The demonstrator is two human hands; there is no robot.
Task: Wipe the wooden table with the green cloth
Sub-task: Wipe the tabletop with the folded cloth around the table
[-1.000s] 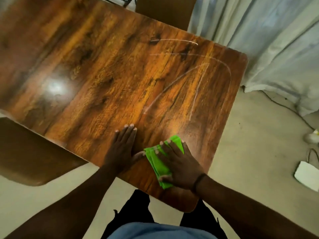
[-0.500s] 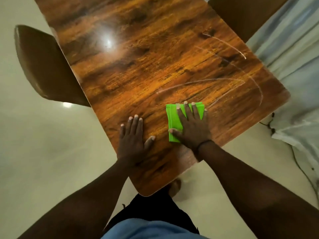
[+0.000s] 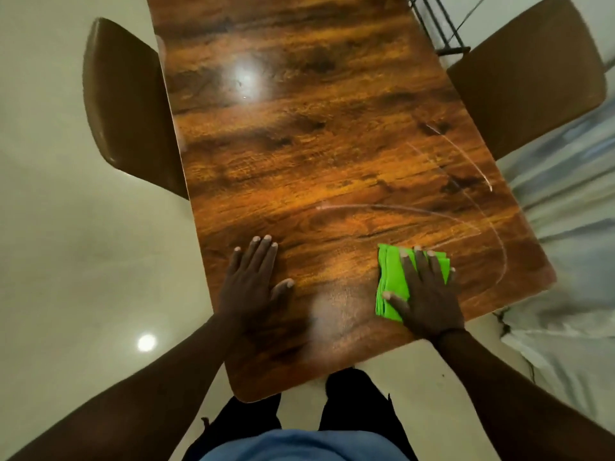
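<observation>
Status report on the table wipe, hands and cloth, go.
Left hand flat on wooden table, empty. Right hand pressing folded green cloth flat near table's right edge. Pale wipe streaks ahead; nothing in the way.

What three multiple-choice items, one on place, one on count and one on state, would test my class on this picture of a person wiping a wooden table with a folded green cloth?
1. Where does the folded green cloth lie on the glossy wooden table?
A. near corner on the person's right
B. far end
C. on a chair

2. How many brown chairs stand at the table?
A. none
B. two
C. four

3. How is the left hand?
A. clenched in a fist
B. lifted off the table
C. flat on the wood, fingers spread

Key: 1 A, the cloth sits under the right hand near that corner. 2 B, one brown chair on the left, another brown chair on the right. 3 C, its palm rests on the wood, holding nothing.
</observation>
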